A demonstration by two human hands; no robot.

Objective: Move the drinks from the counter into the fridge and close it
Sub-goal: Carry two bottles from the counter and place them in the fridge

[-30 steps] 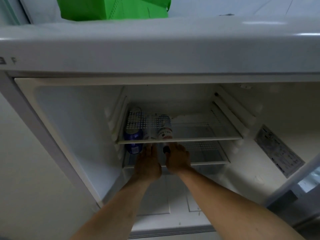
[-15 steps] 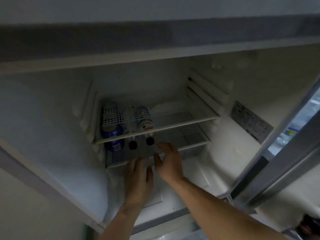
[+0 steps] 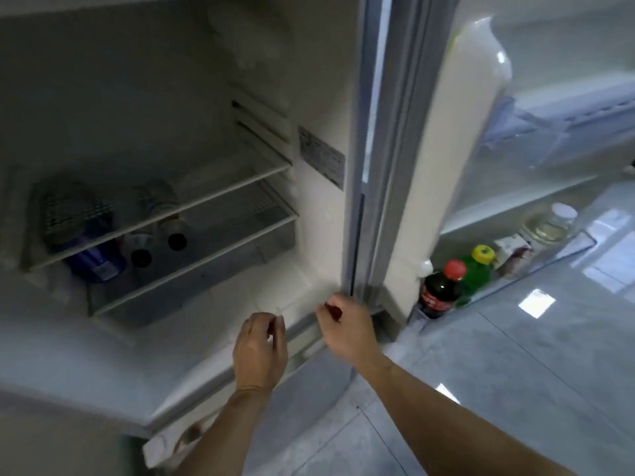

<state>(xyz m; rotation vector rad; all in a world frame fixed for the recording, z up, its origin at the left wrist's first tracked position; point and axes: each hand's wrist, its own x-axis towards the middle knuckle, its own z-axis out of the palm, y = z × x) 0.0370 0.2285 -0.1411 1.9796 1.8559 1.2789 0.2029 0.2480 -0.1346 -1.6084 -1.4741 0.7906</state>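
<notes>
Left hand: the left hand (image 3: 259,352) is nearest, at the front lip of the fridge (image 3: 192,383); its fingers are loosely curled and it holds nothing.
Right hand: the right hand (image 3: 347,329) is at the fridge's front right corner, by the door hinge; fingers bent, nothing in it.
Risk: I think the door (image 3: 446,139) could get swung shut too hard; then the bottles in its bin may tip or rattle; fingers at the hinge corner could get pinched.
Other risk: the two lying bottles could roll off the shelf if the fridge is bumped.
Door bin: the bin (image 3: 536,266) low on the fridge door holds a cola bottle (image 3: 438,293) with a red cap, a green bottle (image 3: 476,269) with a yellow cap, a small carton (image 3: 513,250) and a clear jar (image 3: 549,225) with a white lid.
Lower shelf: the wire shelf (image 3: 192,266) deep in the fridge holds a blue bottle (image 3: 94,259) at the left and two dark-capped bottles (image 3: 159,238) lying on their sides, caps toward the front.
Upper shelf: I cannot tell what is on it; too blurry.
Counter: not seen.
</notes>
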